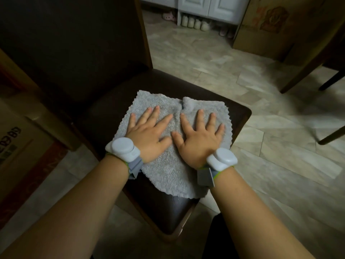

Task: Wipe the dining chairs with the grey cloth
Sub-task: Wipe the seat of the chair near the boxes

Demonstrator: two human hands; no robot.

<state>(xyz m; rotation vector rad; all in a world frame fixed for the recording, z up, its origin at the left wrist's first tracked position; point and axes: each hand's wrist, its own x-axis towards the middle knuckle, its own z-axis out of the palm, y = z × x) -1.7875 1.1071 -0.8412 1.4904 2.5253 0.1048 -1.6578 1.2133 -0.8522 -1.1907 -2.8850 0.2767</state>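
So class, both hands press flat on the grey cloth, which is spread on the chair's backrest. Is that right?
Not quite. The head view shows the grey cloth spread on the chair's dark seat, not its backrest. The rest holds: left hand and right hand both press flat on it.

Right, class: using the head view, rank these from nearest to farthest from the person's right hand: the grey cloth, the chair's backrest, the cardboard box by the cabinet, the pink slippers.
1. Grey cloth: directly under the right hand, touching it.
2. Chair backrest: upright, to the left.
3. Cardboard box and pink slippers: both far across the floor, too close to call.
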